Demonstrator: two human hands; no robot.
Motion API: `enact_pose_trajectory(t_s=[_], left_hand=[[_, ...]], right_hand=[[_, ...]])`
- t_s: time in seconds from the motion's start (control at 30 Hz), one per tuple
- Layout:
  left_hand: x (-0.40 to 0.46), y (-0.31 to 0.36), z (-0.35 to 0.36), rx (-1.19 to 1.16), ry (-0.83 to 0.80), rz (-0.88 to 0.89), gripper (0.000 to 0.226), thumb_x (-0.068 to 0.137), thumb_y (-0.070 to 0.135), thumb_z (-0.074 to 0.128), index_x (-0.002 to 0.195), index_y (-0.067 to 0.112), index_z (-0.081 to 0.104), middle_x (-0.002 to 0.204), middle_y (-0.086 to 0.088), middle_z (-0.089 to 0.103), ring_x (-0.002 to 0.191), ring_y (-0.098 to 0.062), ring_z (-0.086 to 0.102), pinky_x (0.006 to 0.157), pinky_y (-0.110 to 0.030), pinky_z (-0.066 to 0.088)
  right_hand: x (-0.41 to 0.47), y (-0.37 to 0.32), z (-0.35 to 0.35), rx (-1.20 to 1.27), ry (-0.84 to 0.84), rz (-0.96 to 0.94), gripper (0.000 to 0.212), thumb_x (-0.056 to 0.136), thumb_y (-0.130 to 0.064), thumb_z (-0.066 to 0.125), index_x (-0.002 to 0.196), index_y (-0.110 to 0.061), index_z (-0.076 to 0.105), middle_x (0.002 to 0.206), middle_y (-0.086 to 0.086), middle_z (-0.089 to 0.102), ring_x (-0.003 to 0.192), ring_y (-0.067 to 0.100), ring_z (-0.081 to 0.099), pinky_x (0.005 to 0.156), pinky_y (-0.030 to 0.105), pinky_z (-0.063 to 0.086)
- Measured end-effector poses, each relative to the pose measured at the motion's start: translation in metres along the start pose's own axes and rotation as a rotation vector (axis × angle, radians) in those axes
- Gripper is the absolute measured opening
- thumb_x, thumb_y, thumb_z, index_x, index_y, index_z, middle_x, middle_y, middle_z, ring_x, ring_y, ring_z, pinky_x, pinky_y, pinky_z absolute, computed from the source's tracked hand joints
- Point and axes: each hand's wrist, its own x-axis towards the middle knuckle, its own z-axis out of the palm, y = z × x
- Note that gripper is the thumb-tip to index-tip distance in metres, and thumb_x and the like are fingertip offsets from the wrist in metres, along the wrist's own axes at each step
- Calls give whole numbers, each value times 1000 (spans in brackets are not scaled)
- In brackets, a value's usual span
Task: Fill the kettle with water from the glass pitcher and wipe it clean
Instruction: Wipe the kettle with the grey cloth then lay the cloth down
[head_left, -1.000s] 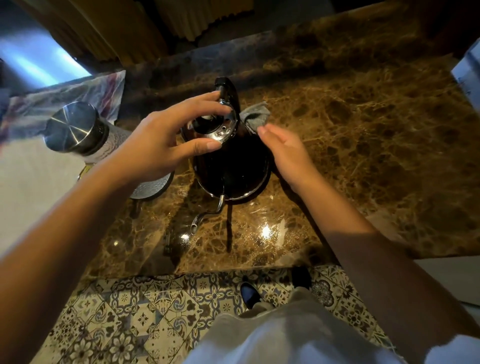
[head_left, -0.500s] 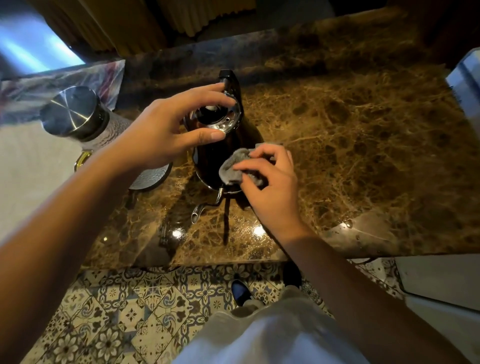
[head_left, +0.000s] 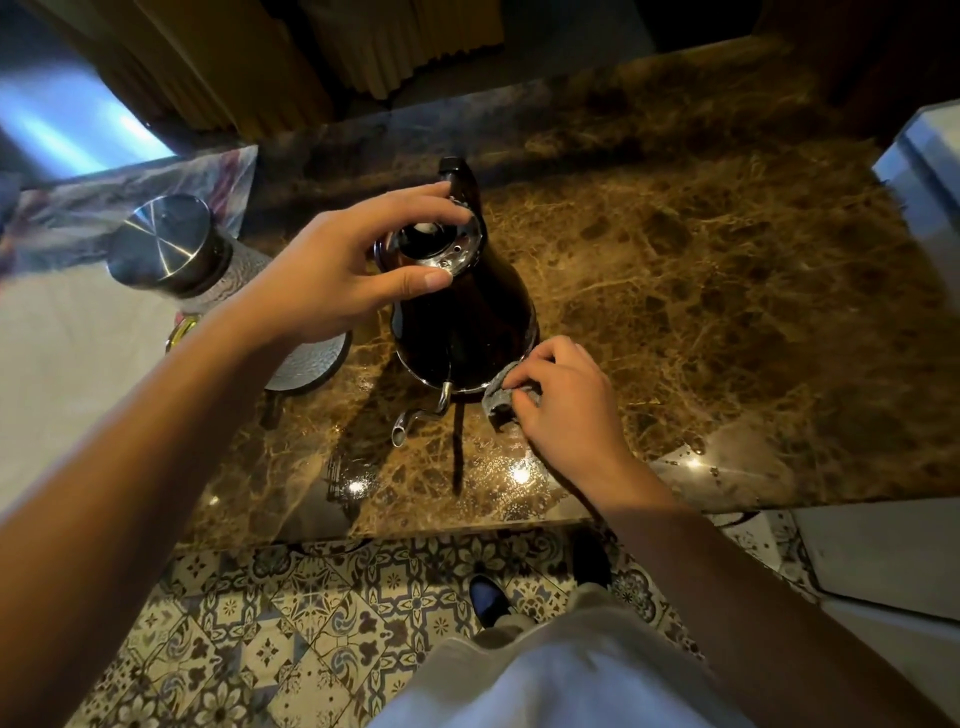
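Head view. Standing on the brown marble counter (head_left: 727, 291): dark kettle (head_left: 467, 317), upright, thin curved spout (head_left: 415, 421) pointing toward the near edge of the counter, black handle (head_left: 460, 179) rising on the far side.

Gripping the chrome rim at the kettle top: left hand (head_left: 332, 275), index finger curling over the far edge of the rim, thumb pressing on the near edge, remaining fingers partly spread above the opening.

Pressing against the lower right side of the kettle, at its base: right hand (head_left: 561, 400), fingers bent and closing together around a small grey cloth (head_left: 501, 397). Bunching under the fingertips and touching both the kettle base and the counter: the cloth.

Standing just to the left of the left wrist, partly hidden behind it: glass pitcher (head_left: 208, 280) with textured wall and a shiny metal lid (head_left: 161, 239), well apart from the right hand and near the kettle.

Showing below the counter edge, under both forearms: patterned floor tiles (head_left: 291, 623).
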Motion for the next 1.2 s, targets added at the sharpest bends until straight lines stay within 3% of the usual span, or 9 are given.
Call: enact_pose_trajectory(t_s=[0.2, 0.3, 0.4, 0.53, 0.67, 0.77, 0.97, 1.07, 1.2], left_hand=[[0, -1, 2, 19, 19, 7, 55, 94, 41, 66, 147, 32, 53, 163, 13, 39, 151, -3, 35, 117, -27, 34], [0, -2, 2, 26, 26, 7, 56, 94, 42, 66, 148, 34, 52, 163, 14, 39, 150, -1, 35, 116, -23, 33], [-1, -1, 3, 14, 26, -5, 55, 94, 41, 67, 147, 36, 52, 163, 14, 39, 151, -4, 35, 116, -25, 33], [-3, 2, 4, 13, 47, -9, 55, 94, 42, 66, 147, 37, 52, 162, 15, 40, 150, -4, 36, 117, -29, 34], [-7, 3, 8, -65, 88, -14, 84, 89, 45, 72, 161, 35, 30, 164, 16, 34, 150, 3, 33, 120, -26, 32], [-16, -7, 18, -304, 198, -75, 108, 82, 52, 79, 165, 37, 11, 171, 8, 22, 151, -4, 36, 122, -31, 34], [-34, -36, 38, -387, 224, -157, 115, 73, 64, 82, 164, 29, 21, 164, 6, 38, 151, -7, 36, 126, -45, 29], [-28, -31, 45, -322, 230, -113, 99, 81, 42, 84, 162, 21, 30, 158, 10, 46, 145, -3, 44, 123, -38, 35], [-25, -30, 58, -315, 316, -115, 94, 83, 38, 81, 160, 17, 32, 151, 17, 49, 140, 5, 46, 116, -18, 37]], right_hand=[[19, -16, -27, 216, 136, -165, 11, 86, -13, 78, 96, -18, 77, 100, -1, 60, 92, 14, 60, 79, 31, 52], [16, -13, -11, 183, 183, -231, 12, 84, -8, 78, 95, -12, 77, 100, 6, 61, 96, 22, 60, 81, 36, 52], [5, 10, 2, 185, 159, -180, 13, 84, -2, 75, 95, -9, 73, 104, 6, 59, 99, 21, 60, 83, 39, 53], [11, 16, -9, 284, 142, -61, 17, 82, 5, 73, 92, -9, 73, 102, 2, 62, 95, 8, 60, 85, 26, 52], [43, -12, -52, 498, 260, -19, 25, 85, -3, 70, 104, -19, 69, 106, -2, 68, 103, 7, 65, 89, 18, 50], [75, -40, -82, 602, 278, -90, 27, 91, -3, 69, 114, -16, 68, 111, -8, 68, 109, 5, 66, 94, 20, 52], [117, -77, -80, 647, 126, -139, 22, 99, -11, 60, 117, -11, 73, 113, -6, 73, 109, 4, 68, 95, 24, 54], [122, -81, -63, 663, 0, -98, 30, 106, -17, 49, 116, -9, 76, 113, -2, 76, 108, 7, 70, 98, 34, 56], [102, -72, -46, 703, -29, -42, 34, 109, -15, 44, 131, -6, 68, 137, 1, 67, 130, 6, 59, 113, 29, 45]])
